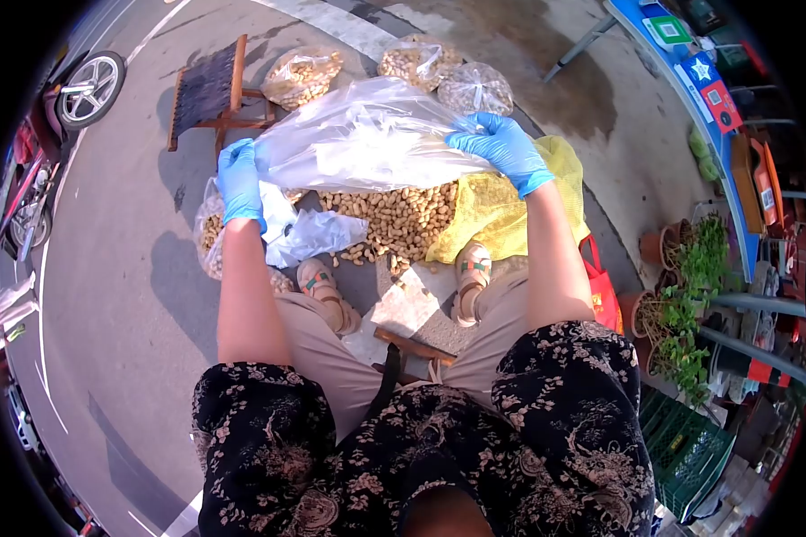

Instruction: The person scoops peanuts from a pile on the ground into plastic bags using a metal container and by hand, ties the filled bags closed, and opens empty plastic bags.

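Observation:
A large clear plastic bag (358, 134) is stretched out between my two hands, above the ground. My left hand (239, 183), in a blue glove, grips its left end with the fingers closed. At the other end my right hand (501, 150), gloved in blue too, is closed on the bag's edge. Below lies a heap of peanuts (394, 219) in their shells, partly hidden by the bag. A yellow mesh sack (484, 215) is beside the heap under my right forearm. White plastic bags (318, 234) lie near my left wrist.
Filled clear bags of peanuts (304, 76) stand beyond the heap, next to a folding stool (210, 94). Another filled bag (210, 228) is at left. A blue table (730, 170), potted plants (703, 268) and a green crate (685, 452) line the right. A motorcycle wheel (91, 89) shows far left.

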Demonstrator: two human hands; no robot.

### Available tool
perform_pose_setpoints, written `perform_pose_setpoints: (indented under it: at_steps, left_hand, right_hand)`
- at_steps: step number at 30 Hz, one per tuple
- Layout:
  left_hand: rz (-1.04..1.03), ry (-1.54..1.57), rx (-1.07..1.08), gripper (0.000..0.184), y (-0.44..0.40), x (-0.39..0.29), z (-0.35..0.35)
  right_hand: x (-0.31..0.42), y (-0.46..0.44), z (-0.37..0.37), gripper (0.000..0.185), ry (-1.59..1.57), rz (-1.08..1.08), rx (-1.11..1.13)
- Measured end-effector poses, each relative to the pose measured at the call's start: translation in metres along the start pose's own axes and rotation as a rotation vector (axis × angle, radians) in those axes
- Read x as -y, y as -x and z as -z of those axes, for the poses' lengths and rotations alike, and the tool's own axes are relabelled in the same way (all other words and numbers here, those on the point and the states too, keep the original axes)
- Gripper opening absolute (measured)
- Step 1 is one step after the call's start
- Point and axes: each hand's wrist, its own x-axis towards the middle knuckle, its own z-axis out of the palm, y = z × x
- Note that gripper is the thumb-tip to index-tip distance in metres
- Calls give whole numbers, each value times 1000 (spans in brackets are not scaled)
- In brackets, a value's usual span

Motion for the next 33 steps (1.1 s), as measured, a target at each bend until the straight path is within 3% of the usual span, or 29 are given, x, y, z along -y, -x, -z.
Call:
perform_pose_setpoints:
  at_steps: [3, 5, 6, 8, 10, 11, 13, 15, 16, 19, 23, 25, 26, 28, 31, 33]
  left_hand:
    - [-165, -84, 76, 60, 40, -58, -20]
    - [-766, -569, 162, 91, 60, -89, -26]
    - [-772, -425, 363, 99, 67, -92, -32]
    - [-813, -646, 545, 94, 90, -96, -51]
    - [-796, -812, 801, 63, 100, -72, -66]
    - [-613, -929, 871, 52, 98, -65, -67]
    - [-233, -1143, 992, 31, 95, -57, -67]
    - [-258, -983, 791, 22, 82, -44, -51]
    - [-272, -902, 692, 19, 72, -37, -40]
    - [-245, -1018, 589, 24, 44, -6, -8]
    - [43, -1007, 575, 36, 18, 35, 23]
    - [175, -1021, 599, 46, 0, 76, 27]
    - [473, -885, 759, 49, -13, 80, 26]
    - [706, -624, 572, 58, -3, 74, 12]
    - [640, -685, 460, 61, -45, 104, -9]
    - [137, -691, 254, 55, -73, 140, -23]
  right_hand:
    - [-7, -2, -11, 28, 272, -10, -28]
    - [-1, -1, -26, 25, 461, 95, -60]
    - [-4, -2, -35, 23, 525, 196, 9]
    - [-8, 4, -62, 18, 524, 413, 36]
    - [13, 15, -80, 23, 555, 453, 155]
    - [21, 19, -84, 25, 572, 476, 210]
    - [12, 26, -93, 30, 669, 324, 244]
    - [-12, 28, -98, 36, 831, 109, 332]
    - [-28, 29, -96, 28, 903, 42, 366]
    - [-64, 27, -85, 23, 1038, -144, 470]
    - [-114, 14, -70, 27, 1034, -258, 375]
    - [-86, -1, -62, 33, 741, -584, 435]
    - [-79, -9, -62, 37, 589, -743, 460]
    - [-103, -26, -69, 54, 267, -850, 269]
    - [-140, -62, -79, 43, -20, -776, 152]
    - [-165, -88, -89, 37, -270, -631, -59]
